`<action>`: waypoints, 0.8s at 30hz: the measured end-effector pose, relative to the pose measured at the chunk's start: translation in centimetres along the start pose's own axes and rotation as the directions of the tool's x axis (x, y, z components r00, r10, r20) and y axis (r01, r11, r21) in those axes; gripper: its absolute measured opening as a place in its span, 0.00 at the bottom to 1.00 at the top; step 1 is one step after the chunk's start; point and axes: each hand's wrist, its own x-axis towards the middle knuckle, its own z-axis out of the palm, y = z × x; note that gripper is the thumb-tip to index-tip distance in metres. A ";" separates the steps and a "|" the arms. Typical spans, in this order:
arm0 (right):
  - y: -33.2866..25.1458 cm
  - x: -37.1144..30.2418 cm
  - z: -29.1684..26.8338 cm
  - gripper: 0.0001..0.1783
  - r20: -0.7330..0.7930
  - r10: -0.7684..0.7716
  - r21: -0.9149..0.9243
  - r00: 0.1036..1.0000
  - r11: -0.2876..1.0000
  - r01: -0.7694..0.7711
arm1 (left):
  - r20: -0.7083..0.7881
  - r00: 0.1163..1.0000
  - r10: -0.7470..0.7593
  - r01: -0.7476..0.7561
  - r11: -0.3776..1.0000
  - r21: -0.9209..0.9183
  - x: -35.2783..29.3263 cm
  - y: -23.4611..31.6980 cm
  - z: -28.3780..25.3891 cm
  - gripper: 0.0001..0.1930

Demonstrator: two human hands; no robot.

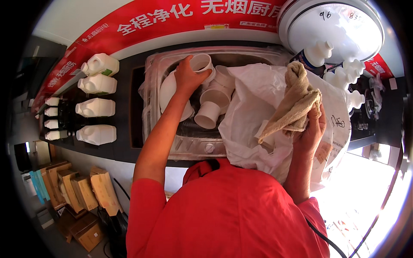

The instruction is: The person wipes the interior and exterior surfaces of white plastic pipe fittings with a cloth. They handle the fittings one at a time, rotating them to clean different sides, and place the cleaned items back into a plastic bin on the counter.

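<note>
My left hand (189, 79) is closed round a white plastic pipe fitting (201, 63), thumb on one side and fingers on the other. Several more white pipe fittings (208, 114) lie beneath and beside it in a steel sink (185, 148) wrapped in clear film. My right hand (315, 129) pinches a bunched beige cloth (297, 96), raised above a white woven sack (249, 81). The sack lies slack over the right part of the sink and counter, and its mouth faces the fittings. Part of a pale piece shows within the sack, partly hidden by the cloth.
White jugs (95, 107) stand in a row on the dark counter (124, 103) at the left. White bottles (318, 53) and a large round white object (333, 30) are at the back right. Cardboard boxes (81, 193) are stacked low at the left. A red banner (163, 17) runs along the back.
</note>
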 end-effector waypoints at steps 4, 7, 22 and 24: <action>0.1 0.1 -0.1 0.17 -0.015 0.000 -0.021 1.000 1.000 0.000 | 0.031 0.999 -0.009 0.008 1.000 0.023 0.6 0.0 1.4 0.44; 0.1 0.1 0.1 0.17 -0.030 -0.004 -0.054 1.000 0.999 0.002 | 0.046 0.999 -0.005 0.004 1.000 0.015 0.9 -0.5 2.4 0.44; -0.1 0.2 0.2 0.18 -0.032 -0.019 -0.034 0.999 0.999 0.018 | -0.014 0.976 0.219 -0.217 0.972 0.095 0.5 -1.9 2.5 0.38; -0.4 0.2 0.6 0.18 -0.054 -0.024 -0.024 0.998 0.999 0.023 | -0.042 0.961 0.274 -0.272 0.961 0.043 -0.9 -0.6 1.4 0.34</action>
